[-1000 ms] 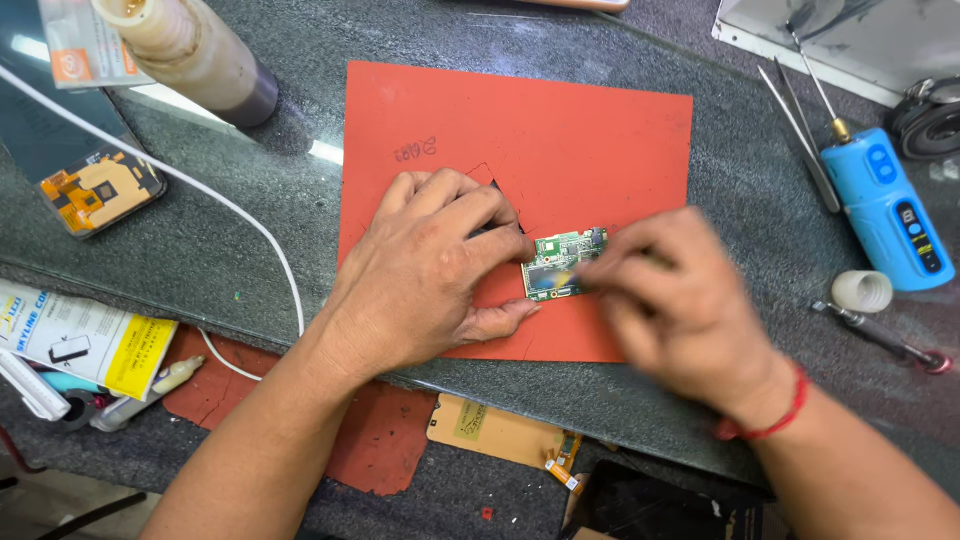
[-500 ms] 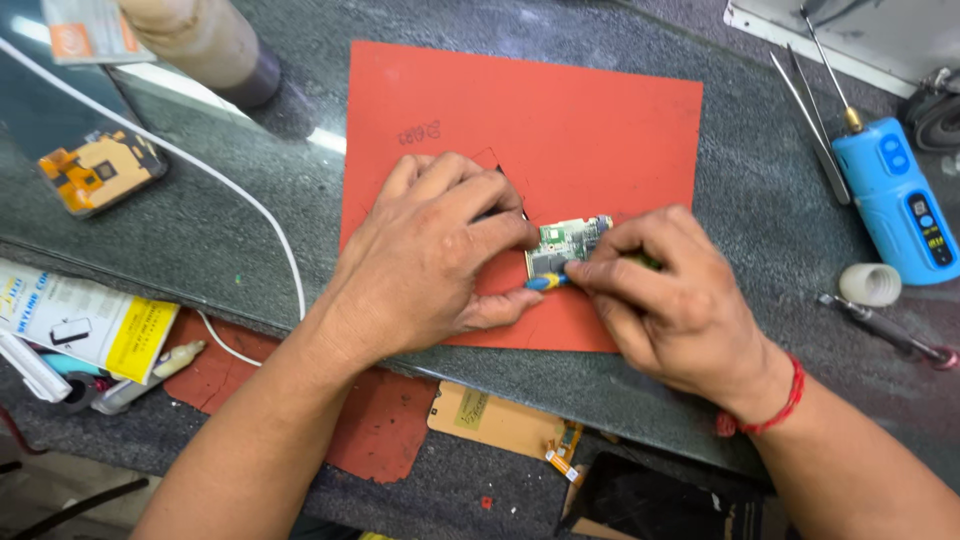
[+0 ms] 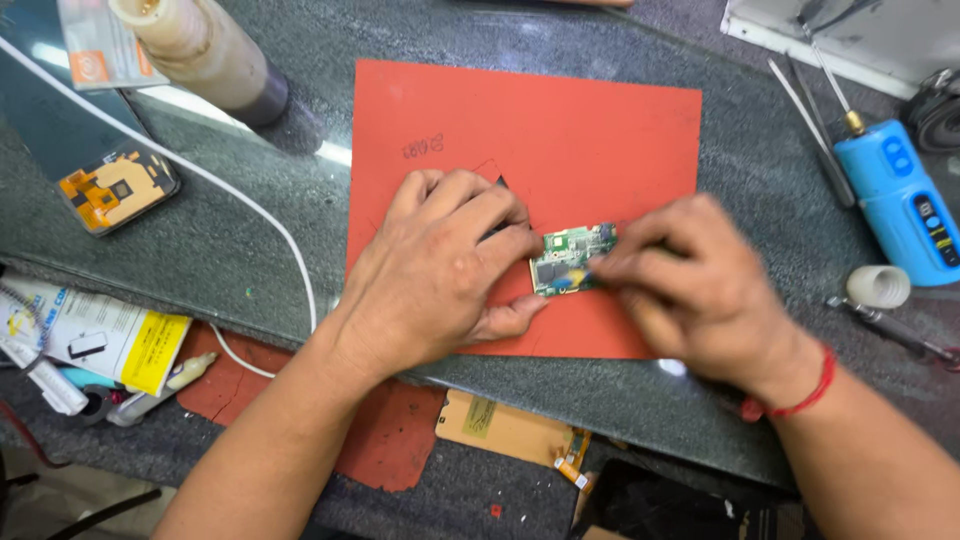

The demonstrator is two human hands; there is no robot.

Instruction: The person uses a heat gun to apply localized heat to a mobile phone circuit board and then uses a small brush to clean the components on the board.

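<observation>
While fingers (image 3: 505,235) flank circuit board (image 3: 570,258)

An electronics repair bench, this: a dark stone worktop (image 3: 200,250) carrying a red work mat (image 3: 560,140), a small green circuit board (image 3: 568,260), a blue powered screwdriver (image 3: 900,205), tweezers (image 3: 815,135), and a loose phone screen part with orange flex cable (image 3: 115,190).

At the upper left of the frame I see a flat packet (image 3: 100,45) with an orange and white label, lying by the top edge. At the left edge, lower down, lies a white leaflet-like package (image 3: 95,335) with a yellow panel and a small dark picture.
</observation>
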